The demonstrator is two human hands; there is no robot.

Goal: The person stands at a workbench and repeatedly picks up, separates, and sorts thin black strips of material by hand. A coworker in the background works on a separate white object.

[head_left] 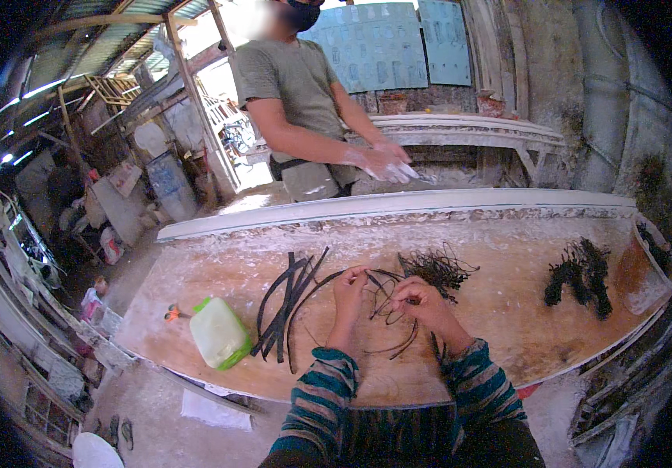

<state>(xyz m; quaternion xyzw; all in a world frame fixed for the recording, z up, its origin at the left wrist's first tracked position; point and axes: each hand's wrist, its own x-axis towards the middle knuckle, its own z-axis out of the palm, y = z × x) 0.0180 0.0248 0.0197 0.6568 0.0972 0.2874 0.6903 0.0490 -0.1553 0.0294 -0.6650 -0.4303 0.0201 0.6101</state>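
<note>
Over the middle of the table, my left hand (pixel 349 287) pinches a long, narrow black strip (pixel 305 299) between thumb and fingertips. The strip curves away to the left and down. Just to the right, my right hand (pixel 423 301) has its fingers closed, with thin dark strands near the fingertips; exactly what it grips is too small to tell. Beyond my right hand lies a tangled pile of black knotted strands (pixel 436 271). Left of my hands, several flat black strips (pixel 281 300) lie crossed in a bundle.
A white and green plastic container (pixel 219 334) and orange-handled scissors (pixel 174 313) lie on the table's left. More black knotted bundles (pixel 582 279) are at the right, near a tilted bucket-like container (pixel 642 269). A white-coated rail (pixel 398 205) borders the far edge; behind it stands a person (pixel 297 101) with powdery hands.
</note>
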